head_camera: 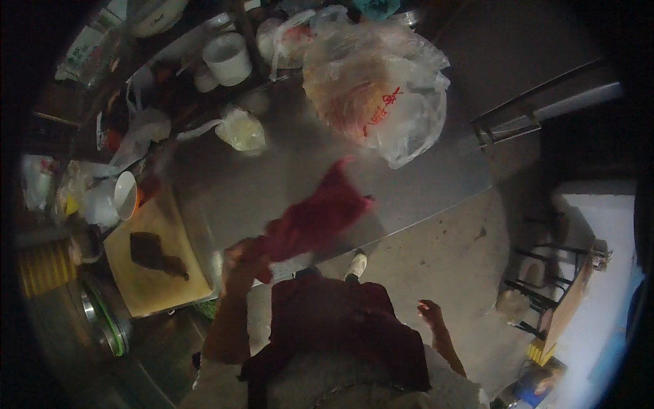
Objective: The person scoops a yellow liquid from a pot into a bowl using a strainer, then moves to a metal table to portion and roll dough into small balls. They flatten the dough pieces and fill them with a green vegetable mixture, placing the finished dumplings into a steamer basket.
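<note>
My left hand (242, 260) grips one end of a dark red cloth (319, 220). The cloth stretches away to the upper right, blurred, over a grey metal worktop (225, 179). Low at my right side, apart from the worktop, hangs my right hand (430, 313); its fingers look loosely curled and no object shows in it. Left of my left hand, a dark cleaver (148, 250) lies on a yellowish cutting board (120, 276). Beyond the cloth sits a large clear plastic bag (419, 112) with red writing, its contents hard to make out.
A small tied bag (242, 130) of something pale rests on the worktop. White tubs (227, 59) and more bags crowd the back left. A white bowl (126, 195) stands tilted behind the board. Stools (534, 271) and a table (567, 301) are on the right, past the floor.
</note>
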`<state>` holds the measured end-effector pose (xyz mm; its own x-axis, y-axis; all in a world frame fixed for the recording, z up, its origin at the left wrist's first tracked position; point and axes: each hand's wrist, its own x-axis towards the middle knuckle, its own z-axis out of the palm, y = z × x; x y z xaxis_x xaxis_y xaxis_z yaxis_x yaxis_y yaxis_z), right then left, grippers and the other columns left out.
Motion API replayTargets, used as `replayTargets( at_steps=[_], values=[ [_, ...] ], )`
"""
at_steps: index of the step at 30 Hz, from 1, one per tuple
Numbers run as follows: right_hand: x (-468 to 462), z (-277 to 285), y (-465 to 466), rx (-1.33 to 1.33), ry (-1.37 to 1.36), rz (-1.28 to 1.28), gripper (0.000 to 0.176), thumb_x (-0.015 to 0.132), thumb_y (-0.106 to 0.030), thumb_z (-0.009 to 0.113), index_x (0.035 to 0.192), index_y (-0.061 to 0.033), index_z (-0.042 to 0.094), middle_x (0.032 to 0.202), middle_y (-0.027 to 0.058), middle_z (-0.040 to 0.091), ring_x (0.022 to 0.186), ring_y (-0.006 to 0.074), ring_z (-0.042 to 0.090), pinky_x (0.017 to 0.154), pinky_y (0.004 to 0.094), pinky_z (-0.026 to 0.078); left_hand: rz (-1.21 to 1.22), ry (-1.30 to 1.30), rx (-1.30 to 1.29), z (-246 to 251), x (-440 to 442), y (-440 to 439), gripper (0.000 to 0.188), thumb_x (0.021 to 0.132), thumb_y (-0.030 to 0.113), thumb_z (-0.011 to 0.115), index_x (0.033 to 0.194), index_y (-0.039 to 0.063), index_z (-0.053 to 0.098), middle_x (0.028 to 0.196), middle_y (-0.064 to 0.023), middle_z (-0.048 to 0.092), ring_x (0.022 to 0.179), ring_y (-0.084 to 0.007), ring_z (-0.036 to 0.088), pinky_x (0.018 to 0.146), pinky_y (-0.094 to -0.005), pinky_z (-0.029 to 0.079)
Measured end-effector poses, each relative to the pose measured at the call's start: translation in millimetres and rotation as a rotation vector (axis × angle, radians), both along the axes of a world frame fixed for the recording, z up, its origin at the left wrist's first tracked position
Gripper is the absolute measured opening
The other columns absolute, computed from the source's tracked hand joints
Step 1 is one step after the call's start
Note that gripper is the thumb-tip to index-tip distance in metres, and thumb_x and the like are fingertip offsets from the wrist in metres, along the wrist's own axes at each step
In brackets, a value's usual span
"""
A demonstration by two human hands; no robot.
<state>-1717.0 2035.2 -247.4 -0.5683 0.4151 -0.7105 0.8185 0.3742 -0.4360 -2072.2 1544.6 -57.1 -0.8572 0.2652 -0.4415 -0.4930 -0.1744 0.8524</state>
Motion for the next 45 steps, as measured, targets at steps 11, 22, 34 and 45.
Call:
replayTargets(
  at_steps=[11, 22, 34, 45],
  values=[
    [-47.1, 26.9, -54.1, 0.166, 0.056, 0.127, 0.03, 0.086, -0.023, 0.062, 0.112, -0.0076, 0.066, 0.085, 0.0106, 0.07, 0.077, 0.0176, 0.067, 0.072, 0.032, 0.053, -0.277, 1.47, -1.359, -197.1, -147.7, 53.9, 0.042, 0.084, 0.025, 0.064, 0.119, 0.003, 0.059, 0.141, -0.0251, 0.036, 0.129, -0.0519, 0.032, 0.103, -0.0668, 0.027],
    [64.9, 33.9, -124.4, 0.1, -0.158, -0.186, 0.033, 0.088, -0.031, 0.059, 0.116, -0.0143, 0.065, 0.104, 0.0135, 0.069, 0.097, 0.0288, 0.066, 0.083, 0.0392, 0.052, -0.292, 1.101, -1.233, -209.8, -216.1, 181.6, 0.046, 0.089, 0.025, 0.06, 0.129, 0.006, 0.047, 0.135, -0.0214, 0.042, 0.121, -0.0392, 0.045, 0.104, -0.0538, 0.033],
    [137.0, -29.2, -44.8, -0.066, -0.037, -0.502, 0.031, 0.084, -0.033, 0.063, 0.11, -0.0155, 0.069, 0.1, 0.0093, 0.07, 0.086, 0.0263, 0.068, 0.078, 0.0349, 0.053, -1.008, 0.337, 0.274, -96.3, 75.8, 359.7, 0.023, 0.087, 0.023, 0.058, 0.099, 0.004, 0.063, 0.099, -0.0147, 0.062, 0.096, -0.0311, 0.059, 0.082, -0.0389, 0.047],
    [31.9, -50.8, 74.1, -0.136, -0.062, 0.274, 0.028, 0.087, -0.018, 0.059, 0.113, -0.0074, 0.065, 0.095, 0.0077, 0.071, 0.078, 0.0181, 0.069, 0.071, 0.0322, 0.054, -0.04, 0.659, -1.105, -21.3, -26.1, 23.3, 0.037, 0.078, 0.017, 0.074, 0.112, 0.016, 0.06, 0.114, -0.0155, 0.057, 0.098, -0.031, 0.061, 0.079, -0.041, 0.051]
  ],
)
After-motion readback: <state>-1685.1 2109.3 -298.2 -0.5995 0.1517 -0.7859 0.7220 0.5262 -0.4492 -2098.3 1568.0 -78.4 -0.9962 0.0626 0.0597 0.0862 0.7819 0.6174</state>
